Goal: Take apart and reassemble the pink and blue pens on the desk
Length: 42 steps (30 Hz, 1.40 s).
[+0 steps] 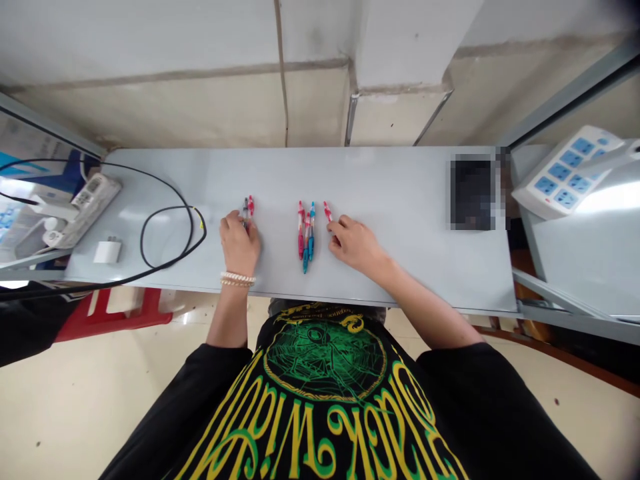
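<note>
My left hand (240, 243) is closed over a dark pen (245, 206) and a red pen (251, 203); only their upper ends show, pointing to the back of the table. My right hand (356, 244) pinches the lower part of another red-topped pen (327, 211), whose top tilts left. Between the hands lies a small group of pens side by side: a pink-red pen (301, 230), a blue pen (312, 230), and one with a red top and teal lower end (306, 248) lying a little nearer to me.
The pens lie on a grey table (400, 187) against a wall. At the left are a looped black cable (175, 263), a white charger plug (107, 251) and a power strip (85, 207). A blurred dark object (473, 193) and a white socket block (567, 172) are at the right.
</note>
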### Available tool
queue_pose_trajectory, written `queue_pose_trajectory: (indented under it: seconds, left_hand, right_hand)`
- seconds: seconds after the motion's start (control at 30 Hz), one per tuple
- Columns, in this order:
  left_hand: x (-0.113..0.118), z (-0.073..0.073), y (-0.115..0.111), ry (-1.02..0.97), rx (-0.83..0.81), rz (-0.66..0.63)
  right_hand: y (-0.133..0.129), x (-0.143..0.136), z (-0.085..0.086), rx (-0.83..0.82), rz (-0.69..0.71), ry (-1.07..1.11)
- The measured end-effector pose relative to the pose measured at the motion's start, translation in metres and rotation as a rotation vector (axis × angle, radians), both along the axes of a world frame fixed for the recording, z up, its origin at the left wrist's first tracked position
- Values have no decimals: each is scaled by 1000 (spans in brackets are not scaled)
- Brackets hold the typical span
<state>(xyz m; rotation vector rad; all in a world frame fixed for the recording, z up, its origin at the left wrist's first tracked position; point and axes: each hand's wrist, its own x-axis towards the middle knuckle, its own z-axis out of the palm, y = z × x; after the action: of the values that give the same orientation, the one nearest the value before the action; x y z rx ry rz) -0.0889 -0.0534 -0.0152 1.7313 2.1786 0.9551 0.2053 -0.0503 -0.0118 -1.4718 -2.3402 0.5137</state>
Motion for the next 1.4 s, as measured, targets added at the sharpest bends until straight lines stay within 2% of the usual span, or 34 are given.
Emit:
queue_pose_trajectory:
  seconds: [0.07,0.13,0.2,0.27,0.33,0.37,0.43,0.57,0.67,0.73,0.8,0.9,1.0,1.07,1.17,1.3,1.4]
  left_hand:
    - [1,5,5,24,4,-7]
    - [11,13,5,29,50,-34]
    - [29,21,3,-117,117,-77]
    - [53,29,2,-556,69,-162]
    - [78,35,6,-1030,-103,-329]
    - [89,38,10,-1186,-173,-397]
    - [107,42,21,-1325,-224,-495]
    - [124,41,43,-1418,-149,-542]
    - [130,35,48,-1451,-80,-506]
    - [133,30,47,-1445,-56,-455]
    - [136,26,42,-1442,-40,-402]
    - [137,25,36,-1459,-35,-336]
    - [134,27,36,-1498,-41,-275]
    - [131,28,37,-1527,-28,-239]
    - [127,29,40,-1539,-8,-221]
    - [125,30,42,-1531,-4,-232]
    - [126,31,42,-1525,-7,-230]
  right_hand:
    - [0,3,-3,19,-27,30]
    - [2,7,-6,26,-40,156]
    - [4,10,-5,48,-58,357]
    - [5,11,-3,54,-65,573]
    - [5,10,1,-24,-17,733]
    - [5,8,3,-80,15,784]
    - [6,6,5,-168,32,876]
    - [11,7,11,-287,-173,1062]
    - [13,9,17,-367,-246,1049]
    - [12,10,17,-238,-268,978]
    - [11,9,14,-23,-253,903]
    - [12,7,7,267,-134,859]
    - [15,6,3,394,-89,860]
    - [16,6,4,311,-150,897]
    - [17,6,7,94,-214,980]
    - [17,6,11,144,-199,1014]
    - [16,6,13,21,-244,1050]
